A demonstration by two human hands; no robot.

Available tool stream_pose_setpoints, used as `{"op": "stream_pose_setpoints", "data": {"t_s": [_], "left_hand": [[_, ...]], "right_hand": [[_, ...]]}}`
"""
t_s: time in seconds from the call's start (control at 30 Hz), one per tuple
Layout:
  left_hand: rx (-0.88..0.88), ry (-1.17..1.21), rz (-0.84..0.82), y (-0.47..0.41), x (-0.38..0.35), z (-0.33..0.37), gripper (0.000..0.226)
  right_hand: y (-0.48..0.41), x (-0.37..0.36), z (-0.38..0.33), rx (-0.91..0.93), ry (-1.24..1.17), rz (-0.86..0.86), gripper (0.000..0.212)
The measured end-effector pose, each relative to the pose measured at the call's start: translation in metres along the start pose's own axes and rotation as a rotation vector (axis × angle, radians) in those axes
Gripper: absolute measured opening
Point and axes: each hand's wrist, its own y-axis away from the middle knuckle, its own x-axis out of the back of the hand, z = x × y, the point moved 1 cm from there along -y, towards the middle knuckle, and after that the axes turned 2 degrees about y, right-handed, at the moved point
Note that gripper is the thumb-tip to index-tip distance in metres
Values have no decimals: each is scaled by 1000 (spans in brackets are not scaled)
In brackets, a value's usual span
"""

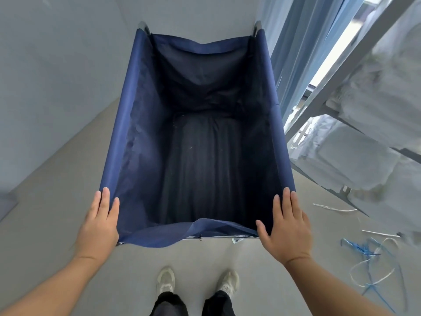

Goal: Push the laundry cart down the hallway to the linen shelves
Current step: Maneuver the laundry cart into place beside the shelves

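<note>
While linen shelves (350, 65) stand right, laundry cart (127, 124) near corners are pressed by flat, straight-fingered left hand (100, 222), right hand (287, 229).

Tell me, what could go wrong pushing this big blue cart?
Loose strings on the floor at right could snag a wheel or shoe. The cart sits close to the linen shelves and might bump them. The left hand and right hand lie flat on the cloth rim, so they could slip.

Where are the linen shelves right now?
The linen shelves stand at the right of the head view, close beside the blue laundry cart; loose blue and white straps lie on the floor below them.
</note>
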Motion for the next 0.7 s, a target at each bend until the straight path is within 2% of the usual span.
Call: {"op": "stream_pose_setpoints", "data": {"t_s": [0.2, 0.33, 0.53, 0.7], "left_hand": [[27, 10, -44, 1, -2, 11, 64], [1, 7, -8, 6, -6, 13, 71], [-24, -55, 25, 23, -12, 12, 68], [49, -4, 43, 47, -18, 21, 68]], "right_hand": [[-2, 1, 15, 15, 16, -2, 79], [2, 1, 17, 18, 16, -3, 79], [11, 0, 20, 40, 12, -3, 79], [26, -3, 28, 70, 22, 10, 79]]}}
